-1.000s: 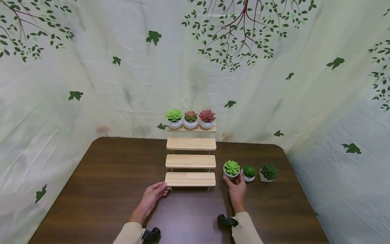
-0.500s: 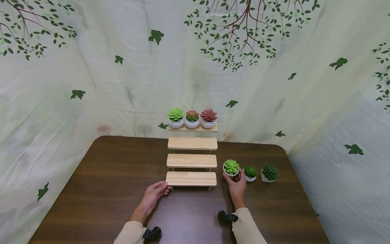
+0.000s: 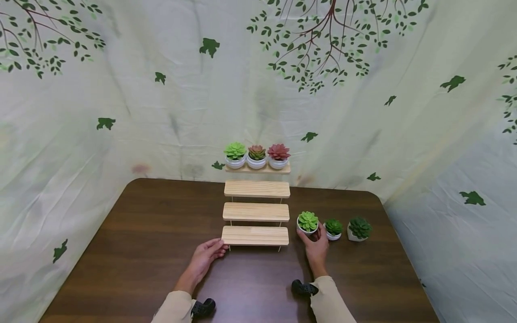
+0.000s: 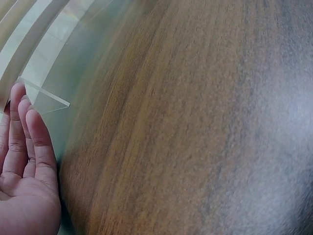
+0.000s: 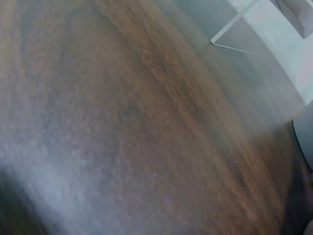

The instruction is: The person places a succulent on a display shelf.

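A tiered wooden display shelf (image 3: 255, 236) with clear supports stands on the table. My left hand (image 3: 203, 259) pinches the left front corner of its lowest board. In the left wrist view the fingers (image 4: 43, 147) are nearly straight and meet the board's end beside a clear leg; the thumb is out of sight. To the right of the shelf, my right hand (image 3: 317, 251) grips a small bright-green potted succulent (image 3: 308, 221) by its white pot, thumb on one side and fingers on the other. The right wrist view catches only that pot's edge (image 5: 305, 139).
Three potted succulents (image 3: 256, 157) stand on the top board. Right of my right hand are a small green potted succulent (image 3: 333, 227) and a dark-green one (image 3: 359, 229). A leaf-print cloth (image 3: 181, 112) hangs behind the brown table (image 3: 161, 211).
The whole scene has shifted slightly right in the head view. Both hands keep their places, the left at the shelf and the right on the bright-green succulent's pot.
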`<state>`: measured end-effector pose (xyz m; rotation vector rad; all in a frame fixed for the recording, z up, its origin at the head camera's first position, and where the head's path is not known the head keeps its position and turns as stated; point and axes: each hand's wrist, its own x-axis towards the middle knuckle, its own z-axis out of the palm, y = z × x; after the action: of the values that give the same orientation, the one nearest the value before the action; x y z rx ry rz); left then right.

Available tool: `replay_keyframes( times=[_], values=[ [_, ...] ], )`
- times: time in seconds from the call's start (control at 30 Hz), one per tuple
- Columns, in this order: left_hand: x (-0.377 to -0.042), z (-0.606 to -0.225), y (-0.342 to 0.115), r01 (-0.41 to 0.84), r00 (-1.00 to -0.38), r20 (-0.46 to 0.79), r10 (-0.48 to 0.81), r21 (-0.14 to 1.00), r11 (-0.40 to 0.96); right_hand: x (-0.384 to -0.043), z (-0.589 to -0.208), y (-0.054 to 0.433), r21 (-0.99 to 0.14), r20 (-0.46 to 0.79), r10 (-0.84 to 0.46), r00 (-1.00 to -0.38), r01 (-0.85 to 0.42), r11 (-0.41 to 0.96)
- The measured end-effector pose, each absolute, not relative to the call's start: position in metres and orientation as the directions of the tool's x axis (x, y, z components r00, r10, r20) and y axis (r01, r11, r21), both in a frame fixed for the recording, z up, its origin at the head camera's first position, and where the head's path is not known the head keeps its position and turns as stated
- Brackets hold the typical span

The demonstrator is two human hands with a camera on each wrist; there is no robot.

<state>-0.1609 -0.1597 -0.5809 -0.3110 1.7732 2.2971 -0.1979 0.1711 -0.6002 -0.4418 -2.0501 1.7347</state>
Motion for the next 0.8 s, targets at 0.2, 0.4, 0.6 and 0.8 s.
replay_keyframes(
  times=[0.2, 0.4, 0.6, 0.8],
  values=[
    [-0.161, -0.582, -0.158, -0.304, -0.952, -0.305, 0.034, 0.920, -0.247, -0.198, -0.598, 0.174, -0.989, 0.081, 0.479, -0.874, -0.012, 0.145],
    [-0.160, -0.583, -0.158, -0.313, -0.947, -0.321, 0.009, 0.916, -0.252, -0.197, -0.594, 0.176, -0.996, 0.038, 0.467, -0.884, 0.006, 0.094],
    [-0.160, -0.581, -0.159, -0.313, -0.946, -0.324, -0.004, 0.917, -0.246, -0.199, -0.581, 0.176, -1.000, 0.027, 0.436, -0.900, -0.019, 0.023],
    [-0.162, -0.582, -0.158, -0.303, -0.950, -0.312, 0.001, 0.923, -0.239, -0.203, -0.559, 0.174, -0.997, 0.074, 0.434, -0.898, -0.070, 0.025]
  ],
)
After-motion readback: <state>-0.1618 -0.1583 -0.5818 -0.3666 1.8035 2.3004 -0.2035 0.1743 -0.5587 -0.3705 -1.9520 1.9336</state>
